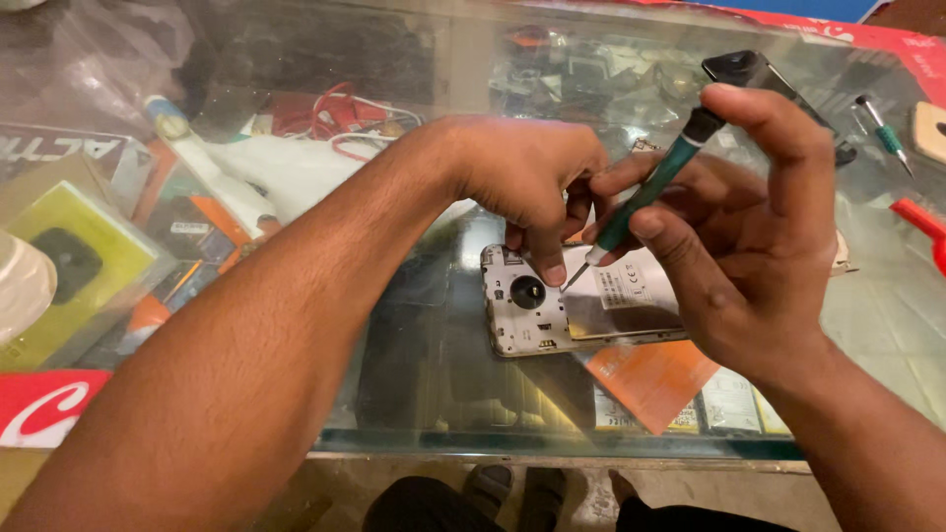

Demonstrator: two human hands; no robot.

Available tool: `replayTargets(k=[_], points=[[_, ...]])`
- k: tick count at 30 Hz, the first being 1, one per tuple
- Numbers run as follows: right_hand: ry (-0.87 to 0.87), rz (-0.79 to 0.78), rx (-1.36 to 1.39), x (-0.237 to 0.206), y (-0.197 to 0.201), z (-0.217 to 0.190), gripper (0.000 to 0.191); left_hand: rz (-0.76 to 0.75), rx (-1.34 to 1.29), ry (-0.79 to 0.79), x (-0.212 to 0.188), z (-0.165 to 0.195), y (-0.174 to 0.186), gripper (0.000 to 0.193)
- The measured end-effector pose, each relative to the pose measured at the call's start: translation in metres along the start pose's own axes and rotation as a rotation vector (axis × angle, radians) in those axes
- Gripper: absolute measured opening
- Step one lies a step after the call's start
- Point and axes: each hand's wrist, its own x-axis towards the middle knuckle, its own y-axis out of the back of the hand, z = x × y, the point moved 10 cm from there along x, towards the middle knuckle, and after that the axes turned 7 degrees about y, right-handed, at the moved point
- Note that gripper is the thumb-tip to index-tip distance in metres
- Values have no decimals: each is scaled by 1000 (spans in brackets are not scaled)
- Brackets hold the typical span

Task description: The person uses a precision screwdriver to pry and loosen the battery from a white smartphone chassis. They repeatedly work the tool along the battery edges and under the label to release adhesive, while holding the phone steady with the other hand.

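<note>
Two hands meet over a glass counter (414, 394) whose clear top shows a shelf of clutter beneath: at the left of the frame a yellow-green box (69, 266) and a white tube-like tool (212, 167), then red wires (340, 113) toward upper centre, and an orange card (655, 379) at lower centre. Below the counter's near edge, the floor and the person's feet show.

The left hand (522, 177) reaches in from the lower left, its grip pressing fingertips down on the upper edge of an opened phone (562, 305). That phone lies flat at the centre of the frame, long axis running left to right, its white inner frame with a round camera hole at the left and a silvery, labelled battery area at the right.

The right hand (739, 236) has its grip clenched around a green-handled screwdriver (650, 192). The tool slants from upper right down to lower left, its tip on the phone.

A second small screwdriver (882, 133) lies at the upper right, with a red tool (921, 222) just below it.
</note>
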Motion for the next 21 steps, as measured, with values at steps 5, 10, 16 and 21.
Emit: replayTargets(k=[5, 10, 16, 21], points=[[-23, 1, 33, 1, -3, 1, 61, 24, -4, 28, 2, -5, 3, 26], [-1, 0, 10, -1, 0, -2, 61, 9, 9, -4, 2, -4, 2, 27], [-4, -13, 32, 0, -1, -3, 60, 22, 24, 19, 2, -5, 2, 27], [-49, 1, 63, 0, -2, 2, 60, 24, 37, 10, 3, -4, 2, 27]])
